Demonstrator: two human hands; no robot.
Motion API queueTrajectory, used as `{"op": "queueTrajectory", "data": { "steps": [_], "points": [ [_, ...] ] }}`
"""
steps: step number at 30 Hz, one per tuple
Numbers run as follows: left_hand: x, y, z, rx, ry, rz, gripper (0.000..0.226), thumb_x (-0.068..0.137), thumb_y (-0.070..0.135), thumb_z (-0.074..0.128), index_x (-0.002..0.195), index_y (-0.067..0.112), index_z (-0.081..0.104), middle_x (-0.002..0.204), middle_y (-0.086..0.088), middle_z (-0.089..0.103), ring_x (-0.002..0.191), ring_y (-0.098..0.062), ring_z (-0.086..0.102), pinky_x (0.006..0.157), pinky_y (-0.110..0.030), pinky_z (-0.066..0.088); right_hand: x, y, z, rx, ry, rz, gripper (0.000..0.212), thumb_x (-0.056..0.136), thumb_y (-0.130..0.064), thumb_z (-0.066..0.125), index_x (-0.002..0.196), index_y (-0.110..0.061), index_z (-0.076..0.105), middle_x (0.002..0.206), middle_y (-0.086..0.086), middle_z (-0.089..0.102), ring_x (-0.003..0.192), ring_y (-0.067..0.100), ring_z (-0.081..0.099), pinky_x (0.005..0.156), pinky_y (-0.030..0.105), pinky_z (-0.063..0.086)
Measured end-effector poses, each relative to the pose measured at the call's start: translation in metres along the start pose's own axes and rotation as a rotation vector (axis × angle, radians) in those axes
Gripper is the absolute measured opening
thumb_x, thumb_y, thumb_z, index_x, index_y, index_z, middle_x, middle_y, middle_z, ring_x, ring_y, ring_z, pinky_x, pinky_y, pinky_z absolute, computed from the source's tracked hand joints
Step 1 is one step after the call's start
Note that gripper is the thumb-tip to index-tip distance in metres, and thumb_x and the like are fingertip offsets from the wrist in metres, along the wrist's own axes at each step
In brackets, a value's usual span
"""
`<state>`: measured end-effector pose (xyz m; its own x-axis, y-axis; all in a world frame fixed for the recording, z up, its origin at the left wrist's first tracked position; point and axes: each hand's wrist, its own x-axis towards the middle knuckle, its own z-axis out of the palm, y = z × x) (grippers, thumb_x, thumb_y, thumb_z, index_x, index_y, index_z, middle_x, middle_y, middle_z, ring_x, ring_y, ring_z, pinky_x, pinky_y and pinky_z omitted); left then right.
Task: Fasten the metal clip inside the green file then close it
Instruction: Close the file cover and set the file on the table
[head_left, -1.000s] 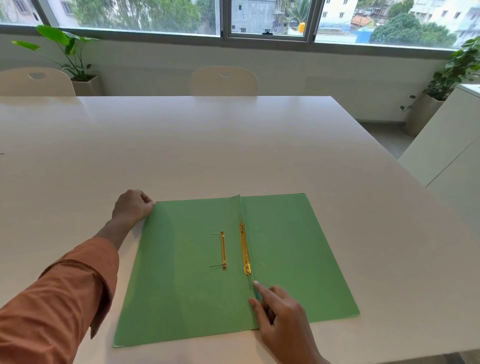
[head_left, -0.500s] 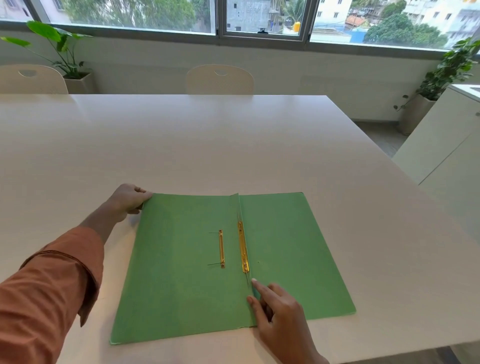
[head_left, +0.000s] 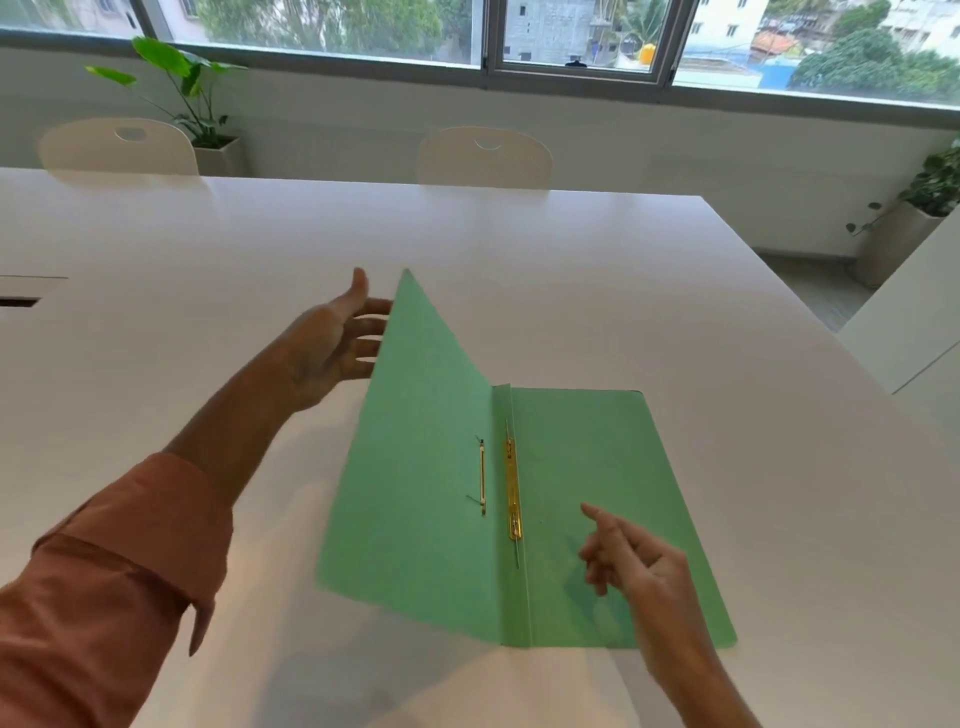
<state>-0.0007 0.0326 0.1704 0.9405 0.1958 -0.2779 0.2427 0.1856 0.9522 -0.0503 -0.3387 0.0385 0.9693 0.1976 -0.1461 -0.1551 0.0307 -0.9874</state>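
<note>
The green file (head_left: 597, 467) lies on the white table (head_left: 519, 249), its right cover flat and its left cover (head_left: 421, 441) raised at an angle. A gold metal clip (head_left: 513, 488) runs along the spine fold, and a thinner gold strip (head_left: 482, 478) sits on the raised cover. My left hand (head_left: 332, 343) is behind the raised cover's outer edge, fingers spread, their tips hidden by the cover. My right hand (head_left: 631, 561) hovers over the right cover's near part, fingers loosely curled, index pointing toward the clip, holding nothing.
Two white chairs (head_left: 483, 156) (head_left: 119, 145) stand at the table's far side. Potted plants (head_left: 192, 98) (head_left: 930, 192) sit under the window. A white cabinet (head_left: 914, 322) stands to the right. A slot (head_left: 18, 301) is cut into the table at far left.
My left hand has lifted the left cover from flat to a raised angle. My right hand has left the spine and moved right, above the right cover.
</note>
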Motion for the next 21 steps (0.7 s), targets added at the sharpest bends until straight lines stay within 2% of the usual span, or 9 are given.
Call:
{"op": "queueTrajectory", "data": {
  "steps": [2,5,8,11,14,18,21],
  "points": [
    [-0.013,-0.004,0.026,0.031,-0.065,0.028,0.064,0.103,0.060,0.032,0.122,0.008,0.064,0.106,-0.009,0.076,0.096,-0.027,0.075,0.080,-0.040,0.062,0.011,-0.017,-0.009,0.092,-0.053,0.025,0.050,0.092,-0.050,0.067,0.116,-0.007,0.075,0.091,0.028,0.071,0.073,0.029,0.065,0.064,0.033,0.056],
    [-0.028,-0.024,0.065,0.186,-0.127,0.092,0.053,0.106,0.052,0.036,0.125,0.010,0.064,0.118,-0.010,0.073,0.107,-0.028,0.073,0.084,-0.039,0.062,0.028,-0.041,-0.028,0.221,-0.122,0.081,0.063,0.100,-0.052,0.045,0.124,0.003,0.068,0.100,0.028,0.069,0.087,0.034,0.068,0.075,0.037,0.058],
    [-0.036,-0.057,0.097,0.298,-0.131,0.121,0.037,0.103,0.038,0.056,0.127,0.011,0.065,0.125,-0.009,0.071,0.114,-0.026,0.069,0.091,-0.044,0.062,0.040,-0.063,-0.050,0.298,-0.189,0.106,0.075,0.102,-0.059,0.035,0.130,0.003,0.064,0.110,0.029,0.067,0.097,0.038,0.067,0.081,0.041,0.057],
    [-0.040,-0.094,0.116,0.327,-0.088,0.079,0.029,0.096,0.033,0.071,0.118,0.015,0.070,0.118,-0.007,0.073,0.110,-0.023,0.071,0.092,-0.044,0.061,0.043,-0.076,-0.070,0.268,-0.206,0.103,0.079,0.101,-0.064,0.031,0.133,0.002,0.062,0.116,0.030,0.066,0.101,0.039,0.065,0.081,0.043,0.059],
    [-0.046,-0.126,0.124,0.350,-0.041,0.005,0.032,0.090,0.036,0.077,0.116,0.019,0.069,0.116,-0.004,0.071,0.102,-0.015,0.072,0.085,-0.034,0.063,0.041,-0.081,-0.085,0.241,-0.204,0.108,0.081,0.099,-0.067,0.032,0.133,0.000,0.063,0.116,0.026,0.067,0.097,0.035,0.065,0.081,0.045,0.055],
    [-0.055,-0.155,0.132,0.441,0.028,-0.082,0.049,0.086,0.040,0.080,0.127,0.024,0.057,0.126,0.001,0.059,0.110,-0.015,0.062,0.067,-0.015,0.054,0.034,-0.077,-0.101,0.180,-0.176,0.147,0.073,0.099,-0.065,0.034,0.128,-0.009,0.069,0.118,0.019,0.069,0.099,0.033,0.064,0.088,0.051,0.047],
    [-0.055,-0.166,0.140,0.404,0.082,-0.124,0.063,0.085,0.036,0.081,0.136,0.020,0.049,0.133,-0.005,0.053,0.112,-0.020,0.062,0.062,-0.013,0.054,0.032,-0.071,-0.111,0.089,-0.157,0.155,0.065,0.097,-0.065,0.040,0.124,-0.018,0.074,0.119,0.013,0.072,0.096,0.027,0.070,0.085,0.048,0.049]
  ]
}}
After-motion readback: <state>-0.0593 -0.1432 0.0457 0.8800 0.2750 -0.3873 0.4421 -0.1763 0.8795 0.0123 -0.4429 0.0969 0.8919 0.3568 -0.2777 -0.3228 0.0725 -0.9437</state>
